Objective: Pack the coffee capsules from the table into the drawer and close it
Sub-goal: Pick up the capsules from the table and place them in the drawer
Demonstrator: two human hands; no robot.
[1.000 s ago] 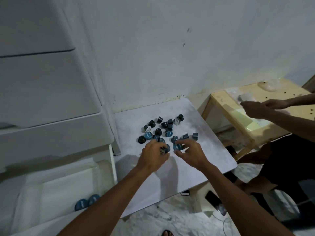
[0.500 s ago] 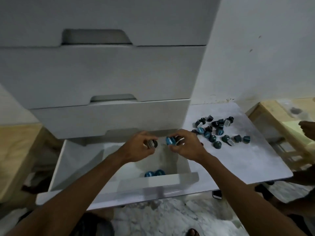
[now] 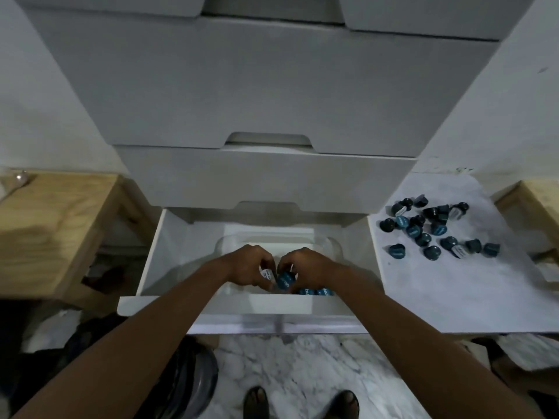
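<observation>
The bottom drawer [image 3: 242,306] of a white chest stands pulled out, with a clear plastic tray [image 3: 329,243] inside. Both my hands are low inside it, side by side. My left hand [image 3: 251,267] grips a capsule with a white label. My right hand [image 3: 305,267] grips a blue-lidded capsule [image 3: 284,281]. Two blue capsules [image 3: 316,291] lie in the tray just right of my right hand. Several dark and blue capsules [image 3: 435,229] lie scattered on the white table [image 3: 453,291] to the right of the drawer.
Shut drawers [image 3: 266,176] rise above the open one. A wooden stool [image 3: 54,225] stands on the left and another wooden table [image 3: 538,201] at the far right edge. My feet [image 3: 299,403] are on the marble floor below the drawer front.
My hands carried capsules from the table leftward to the drawer and have now sunk down into the tray. My view has swung left and down onto the chest.
</observation>
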